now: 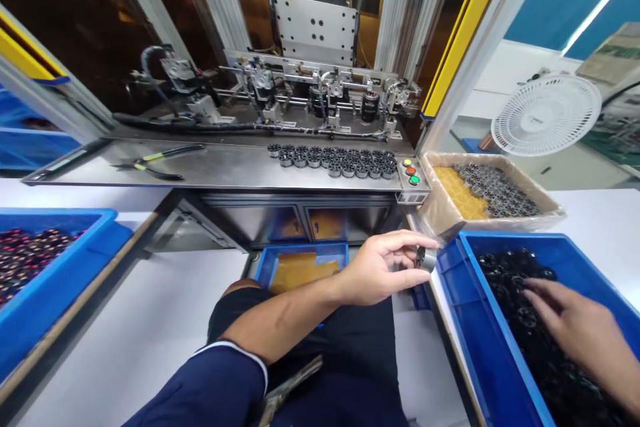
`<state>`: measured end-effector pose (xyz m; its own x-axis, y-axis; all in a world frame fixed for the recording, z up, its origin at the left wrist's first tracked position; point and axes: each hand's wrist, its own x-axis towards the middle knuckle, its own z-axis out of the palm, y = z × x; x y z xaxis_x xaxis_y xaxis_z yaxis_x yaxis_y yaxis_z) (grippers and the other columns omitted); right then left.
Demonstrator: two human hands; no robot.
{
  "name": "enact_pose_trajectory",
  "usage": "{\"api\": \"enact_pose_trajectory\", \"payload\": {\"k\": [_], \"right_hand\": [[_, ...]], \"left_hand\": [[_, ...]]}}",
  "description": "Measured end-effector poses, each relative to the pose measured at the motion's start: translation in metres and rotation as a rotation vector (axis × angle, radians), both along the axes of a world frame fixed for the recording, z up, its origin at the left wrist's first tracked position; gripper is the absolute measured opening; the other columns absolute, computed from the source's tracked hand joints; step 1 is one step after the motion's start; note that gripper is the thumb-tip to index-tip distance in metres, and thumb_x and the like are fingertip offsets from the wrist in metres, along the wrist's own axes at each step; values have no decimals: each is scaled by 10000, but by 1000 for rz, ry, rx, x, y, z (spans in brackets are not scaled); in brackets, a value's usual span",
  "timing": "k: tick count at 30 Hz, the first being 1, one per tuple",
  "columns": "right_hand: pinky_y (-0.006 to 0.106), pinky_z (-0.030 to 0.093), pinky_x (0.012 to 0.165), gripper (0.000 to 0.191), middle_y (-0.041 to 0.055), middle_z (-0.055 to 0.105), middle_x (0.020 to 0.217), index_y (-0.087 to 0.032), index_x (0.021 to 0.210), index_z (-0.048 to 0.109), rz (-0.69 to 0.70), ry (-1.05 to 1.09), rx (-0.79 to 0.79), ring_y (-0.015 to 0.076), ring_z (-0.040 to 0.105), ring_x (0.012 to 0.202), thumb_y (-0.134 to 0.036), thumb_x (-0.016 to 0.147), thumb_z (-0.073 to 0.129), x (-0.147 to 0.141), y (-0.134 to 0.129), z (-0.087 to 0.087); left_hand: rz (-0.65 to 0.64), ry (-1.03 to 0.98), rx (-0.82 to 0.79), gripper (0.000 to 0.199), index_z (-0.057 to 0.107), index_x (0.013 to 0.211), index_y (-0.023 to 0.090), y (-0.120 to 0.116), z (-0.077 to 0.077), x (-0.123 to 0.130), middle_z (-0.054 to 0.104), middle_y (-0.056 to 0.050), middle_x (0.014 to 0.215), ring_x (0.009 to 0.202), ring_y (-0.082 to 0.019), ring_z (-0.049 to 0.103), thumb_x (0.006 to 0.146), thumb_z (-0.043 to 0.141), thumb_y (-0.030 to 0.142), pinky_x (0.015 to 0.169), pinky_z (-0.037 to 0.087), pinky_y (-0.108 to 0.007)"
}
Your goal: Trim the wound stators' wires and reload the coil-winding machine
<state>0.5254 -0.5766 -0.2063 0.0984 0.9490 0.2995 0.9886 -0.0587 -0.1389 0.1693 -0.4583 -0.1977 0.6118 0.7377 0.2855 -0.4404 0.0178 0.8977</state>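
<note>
My left hand [383, 267] reaches across my lap toward the right, closed on a short silver metal ring [427, 258] held between thumb and fingers, with dark material inside it. Inside the blue bin [500, 327] on the right, my right hand [575, 320] has its thumb and fingers drawn together on a black round part [519, 282]. Many similar black parts [525, 347] lie heaped around it. In front, rows of silver-rimmed ring parts [335, 159] stand on the metal ledge [225, 170].
Behind the ledge is a machine fixture [320, 100]. Pliers [155, 163] lie on the ledge's left, and buttons [411, 171] sit at its right end. A lined box [500, 213] of parts, a fan [547, 113] and a left blue bin [60, 267] of copper-wound parts stand around.
</note>
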Motion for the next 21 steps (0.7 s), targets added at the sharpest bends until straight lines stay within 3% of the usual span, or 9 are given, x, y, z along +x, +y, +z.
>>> {"api": "enact_pose_trajectory", "payload": {"k": [1,3,6,8,10,14,18,21], "right_hand": [[438,578,666,294,81,789,897,-256,971,730,5,-6,123,329,748,740,-484,901,557,-20,-3,14],[426,574,779,275,62,776,986,-274,1011,731,18,72,188,307,740,851,-490,912,592,-62,-12,36],[375,560,848,145,49,722,1028,-261,1048,699,178,357,297,238,708,916,-242,914,645,-117,-25,50],[354,554,789,268,66,666,1031,-236,1083,675,340,464,343,216,677,921,-67,880,624,-137,-30,48],[339,537,727,374,75,634,998,-206,1129,663,444,470,378,202,649,886,25,839,614,-143,-34,43],[383,536,749,437,88,658,982,-177,1153,644,466,469,449,224,640,903,67,791,641,-136,-39,37],[404,535,772,404,91,661,980,-169,1085,643,488,448,457,233,642,924,91,775,637,-132,-40,39],[439,536,814,434,135,642,1053,-130,1155,621,536,421,404,267,626,995,65,769,659,-129,-40,40]], "left_hand": [[5,2,24,376,727,1101,144,-1,0,2,668,-112,1158,873,-118,647,740,817,192,826,551,-260],[-8,4,32,396,734,1055,125,-5,-1,9,689,-122,1133,836,-120,652,686,860,196,790,559,-256],[-117,-10,-44,530,717,1080,126,-16,-3,23,735,-117,1055,811,-143,678,595,919,201,788,577,-287],[-216,-4,-84,582,721,1085,124,-24,-3,34,750,-105,1000,813,-159,689,551,940,196,801,579,-307],[-294,11,-118,584,738,1051,116,-33,-4,45,750,-80,911,807,-163,689,515,955,194,805,570,-305],[-376,-39,-213,605,738,1015,126,-48,-5,61,735,-30,841,784,-135,685,456,969,148,798,558,-270],[-351,-53,-215,606,734,1016,132,-53,-10,68,742,-30,858,786,-132,698,454,959,98,834,565,-280],[-308,-48,-178,559,732,1027,130,-51,-13,67,742,-36,862,791,-133,708,507,935,91,851,570,-286]]}}
